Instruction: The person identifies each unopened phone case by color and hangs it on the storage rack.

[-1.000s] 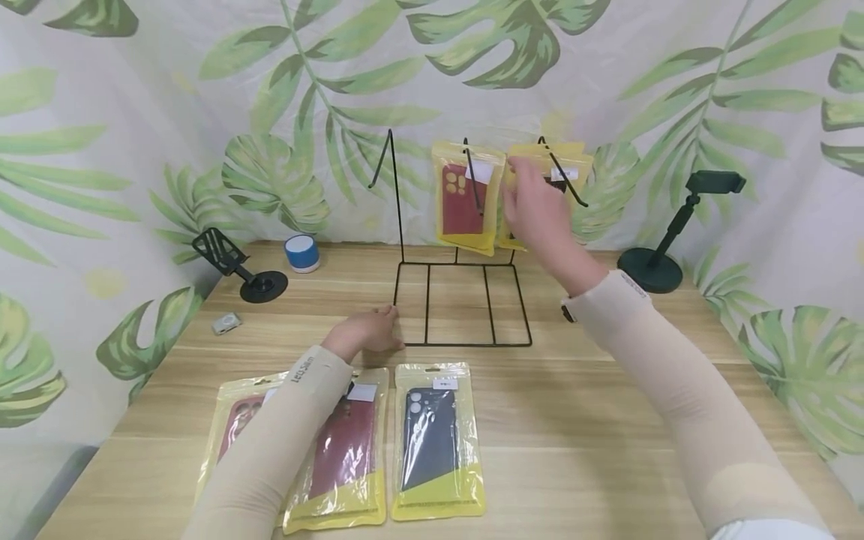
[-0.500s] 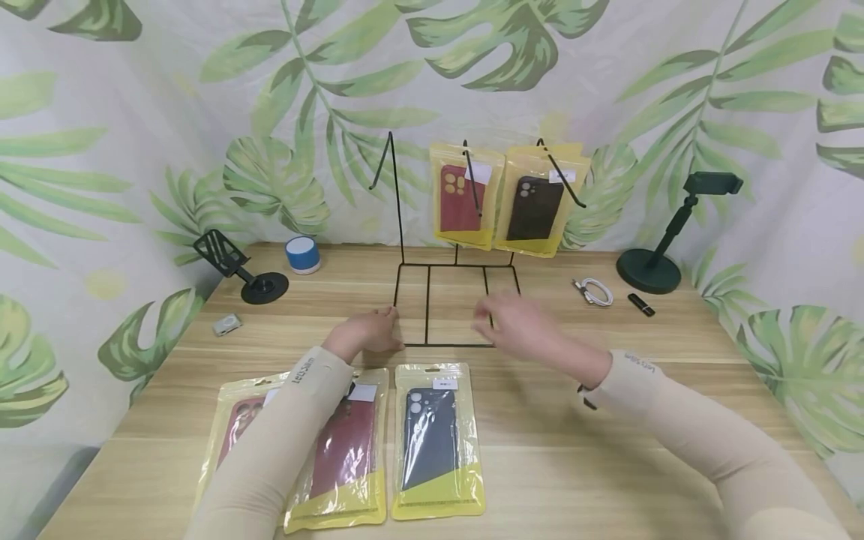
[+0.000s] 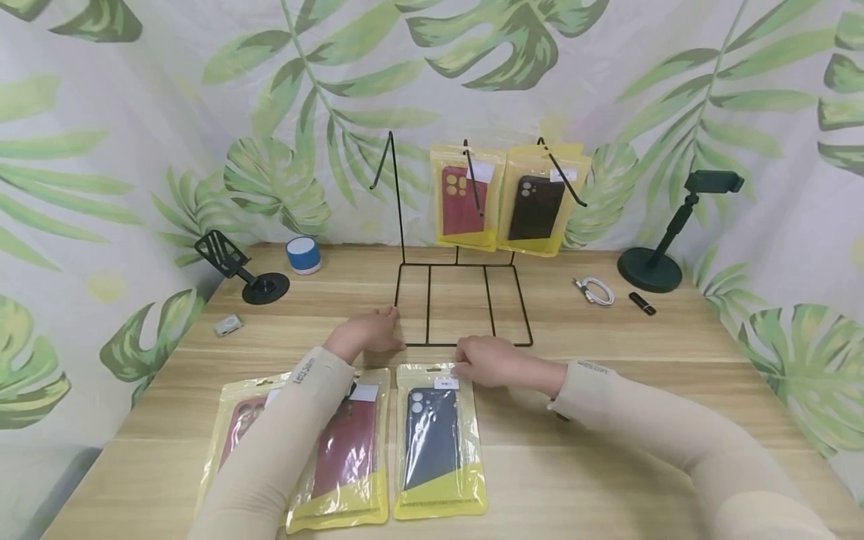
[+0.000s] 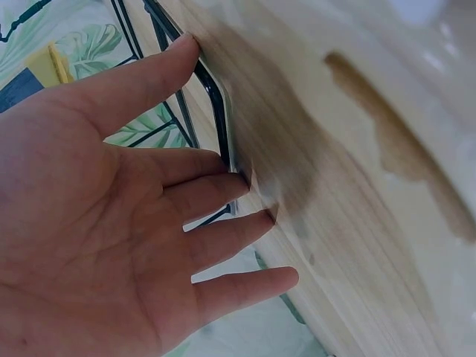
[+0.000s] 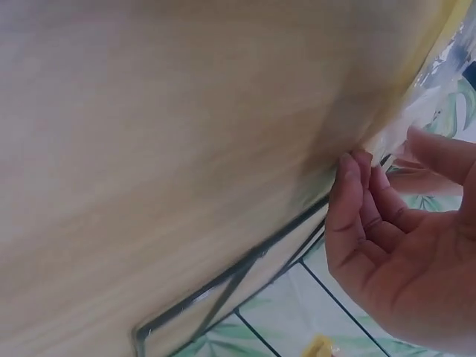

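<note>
My left hand (image 3: 367,331) is at the front left corner of a black wire rack (image 3: 432,345). In the left wrist view its fingers are spread and nearly straight, with thumb and fingertips against the rack wire (image 4: 221,123). My right hand (image 3: 496,361) is over the top right corner of a yellow-edged clear pouch holding a dark phone case (image 3: 432,442). The right wrist view shows its fingers bent, with the thumb apart from them. Two pouches with red phone cases, one in the middle (image 3: 347,450) and one at left (image 3: 236,424), lie partly beneath my left forearm.
Phone-case pouches, red (image 3: 462,206) and black (image 3: 536,206), hang from the rack's middle and right hooks; the left hook (image 3: 381,161) is bare. Around stand a black stand (image 3: 263,287), a blue speaker (image 3: 303,255), a white cable (image 3: 595,291) and a green phone holder (image 3: 649,268).
My right hand has come down from the black-case pouch on the right hook, passing over the rack base, to the top of the dark-case pouch. The left hand stays at the rack corner.
</note>
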{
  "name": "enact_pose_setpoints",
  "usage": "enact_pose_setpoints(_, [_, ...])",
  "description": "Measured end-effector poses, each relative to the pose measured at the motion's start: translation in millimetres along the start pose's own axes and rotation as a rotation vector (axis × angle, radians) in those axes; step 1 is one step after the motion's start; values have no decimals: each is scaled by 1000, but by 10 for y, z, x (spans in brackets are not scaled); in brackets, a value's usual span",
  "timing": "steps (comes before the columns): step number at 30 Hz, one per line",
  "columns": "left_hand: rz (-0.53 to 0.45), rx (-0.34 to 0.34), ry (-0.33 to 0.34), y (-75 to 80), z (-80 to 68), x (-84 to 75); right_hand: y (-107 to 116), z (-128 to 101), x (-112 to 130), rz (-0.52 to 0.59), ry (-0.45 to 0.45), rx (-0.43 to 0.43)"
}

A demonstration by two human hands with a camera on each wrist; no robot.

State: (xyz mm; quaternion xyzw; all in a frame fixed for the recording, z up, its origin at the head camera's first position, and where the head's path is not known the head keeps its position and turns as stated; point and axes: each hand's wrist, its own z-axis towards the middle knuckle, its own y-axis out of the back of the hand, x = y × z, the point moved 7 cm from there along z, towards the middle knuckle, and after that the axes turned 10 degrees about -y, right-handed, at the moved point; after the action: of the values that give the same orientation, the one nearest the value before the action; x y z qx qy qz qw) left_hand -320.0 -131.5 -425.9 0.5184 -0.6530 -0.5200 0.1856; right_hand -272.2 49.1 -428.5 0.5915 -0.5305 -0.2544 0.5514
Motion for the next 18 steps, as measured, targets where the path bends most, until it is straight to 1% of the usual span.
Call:
enact_pose_setpoints(5, [8,3,1,7,2,0,-37,51,28,37,-18,41])
enact_pose_setpoints(9, [3,5,7,1,5,5,-52,46,25,31,-12,54])
enact_pose_setpoints(12, [11,3,7,6,11,3,-47,27,19,29,11,48])
enact_pose_setpoints(18, [19,3,6,6,21,-3,-26,-24,-2,29,86,3])
